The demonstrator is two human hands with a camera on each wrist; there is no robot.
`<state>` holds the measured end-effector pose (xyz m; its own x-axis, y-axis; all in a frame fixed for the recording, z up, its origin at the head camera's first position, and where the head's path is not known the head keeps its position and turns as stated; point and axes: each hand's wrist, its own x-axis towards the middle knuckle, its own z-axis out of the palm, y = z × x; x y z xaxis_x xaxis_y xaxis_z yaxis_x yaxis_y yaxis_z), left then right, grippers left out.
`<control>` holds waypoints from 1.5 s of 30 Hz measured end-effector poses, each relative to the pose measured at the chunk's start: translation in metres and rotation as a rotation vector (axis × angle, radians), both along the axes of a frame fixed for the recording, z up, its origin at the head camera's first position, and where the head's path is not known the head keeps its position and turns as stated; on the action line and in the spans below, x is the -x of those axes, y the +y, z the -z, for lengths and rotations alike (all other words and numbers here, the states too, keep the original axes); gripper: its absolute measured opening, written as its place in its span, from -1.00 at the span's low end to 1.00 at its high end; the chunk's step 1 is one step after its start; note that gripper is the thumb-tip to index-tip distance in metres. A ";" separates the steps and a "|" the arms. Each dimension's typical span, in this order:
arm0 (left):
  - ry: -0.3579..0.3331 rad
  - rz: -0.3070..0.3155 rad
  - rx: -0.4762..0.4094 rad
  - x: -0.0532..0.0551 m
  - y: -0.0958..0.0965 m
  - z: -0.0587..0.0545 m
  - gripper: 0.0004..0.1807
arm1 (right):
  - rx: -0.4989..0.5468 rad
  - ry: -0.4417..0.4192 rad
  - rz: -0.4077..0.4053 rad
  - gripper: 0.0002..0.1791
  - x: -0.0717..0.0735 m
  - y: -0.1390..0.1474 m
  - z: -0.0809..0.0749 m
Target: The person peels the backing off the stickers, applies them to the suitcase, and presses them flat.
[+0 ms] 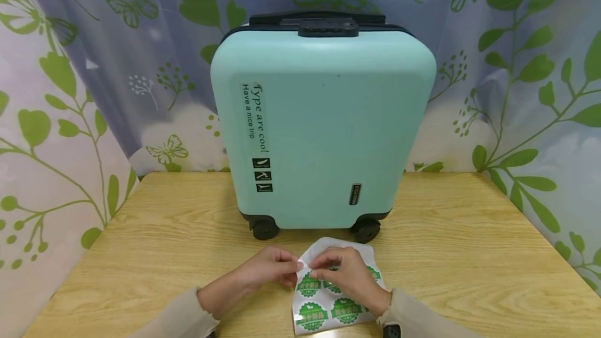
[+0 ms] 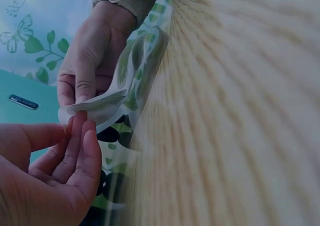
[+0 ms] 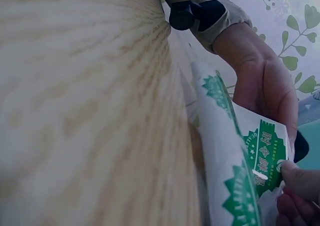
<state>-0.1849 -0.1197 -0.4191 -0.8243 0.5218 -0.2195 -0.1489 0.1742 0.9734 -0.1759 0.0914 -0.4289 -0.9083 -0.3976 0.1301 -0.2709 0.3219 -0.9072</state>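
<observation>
A white sheet of green round stickers (image 1: 332, 245) lies on the wooden table in front of a mint-green suitcase (image 1: 324, 119). My left hand (image 1: 271, 269) pinches the sheet's left edge between thumb and fingers. Across from it, my right hand (image 1: 349, 274) reaches over the sheet and pinches the same edge, its fingertips close to the left ones. In the left wrist view, the sheet's edge (image 2: 100, 105) is lifted and curls between the hands. Green printed stickers (image 3: 267, 158) show on the raised part in the right wrist view. Some stickers are hidden under the right hand.
The suitcase stands upright on black wheels (image 1: 265, 229) just behind the sheet, with printed labels and a black top handle (image 1: 319, 19). A curtain with leaves and butterflies (image 1: 512, 67) hangs behind and beside the wooden table (image 1: 469, 254). Black bands sit at the sleeve cuffs.
</observation>
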 end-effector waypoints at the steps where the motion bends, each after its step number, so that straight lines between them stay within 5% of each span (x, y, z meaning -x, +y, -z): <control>1: -0.003 -0.003 -0.002 0.000 0.000 0.000 -0.70 | -0.007 0.002 0.007 -0.88 0.000 0.000 0.000; 19: -0.099 -0.032 -0.132 0.003 0.002 0.004 -0.75 | 0.089 -0.013 0.011 -0.82 0.002 0.003 0.002; 27: -0.127 0.004 -0.186 0.005 0.002 0.007 -0.85 | 0.115 -0.033 0.026 -0.80 -0.002 0.001 0.000; 45: -0.130 0.023 -0.178 0.003 -0.001 0.006 -0.66 | 0.141 -0.007 0.037 -0.88 -0.006 -0.002 0.001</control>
<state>-0.1880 -0.1205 -0.4250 -0.7823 0.5805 -0.2257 -0.2731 0.0059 0.9620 -0.1699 0.0895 -0.4294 -0.9232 -0.3419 0.1758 -0.2546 0.2012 -0.9459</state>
